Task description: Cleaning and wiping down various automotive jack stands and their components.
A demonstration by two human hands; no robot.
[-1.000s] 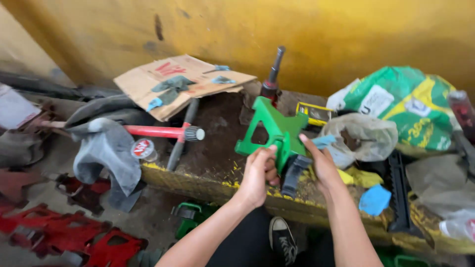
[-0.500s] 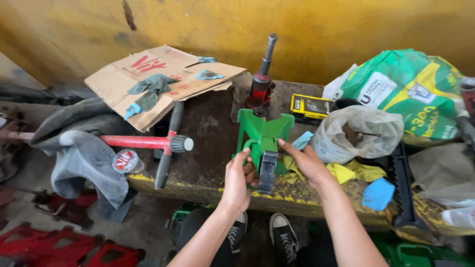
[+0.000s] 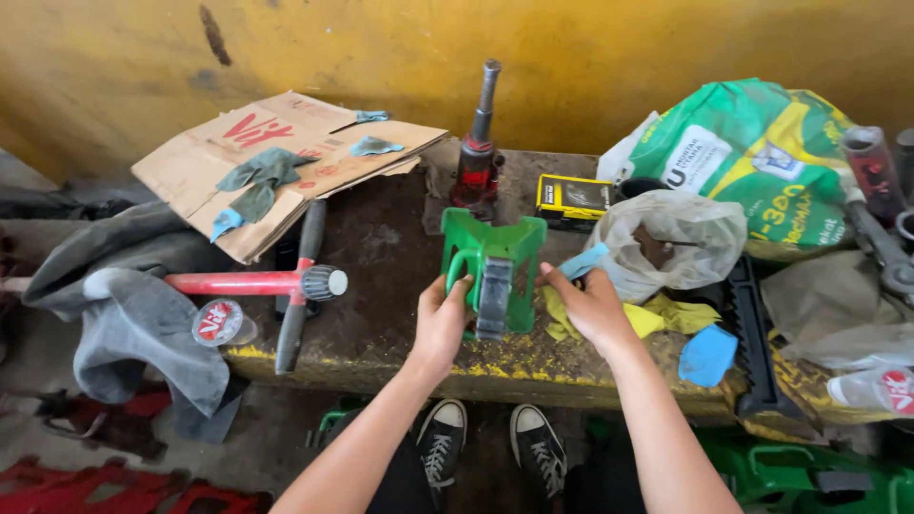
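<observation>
Your left hand [image 3: 440, 319] and right hand [image 3: 592, 306] now grip opposite sides of the green stand [image 3: 492, 276], turned square and drawn nearer since a moment ago. It rests upright on the counter [image 3: 381, 286], between your hands, the red bottle jack [image 3: 476, 157] just beyond.

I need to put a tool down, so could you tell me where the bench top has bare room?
The widest bare patch lies between the red-handled tool, the cardboard and the green stand that both hands grip. A narrower strip runs along the yellow front edge. Right of the stand it is crowded: plastic bag, green sack, rags.
</observation>
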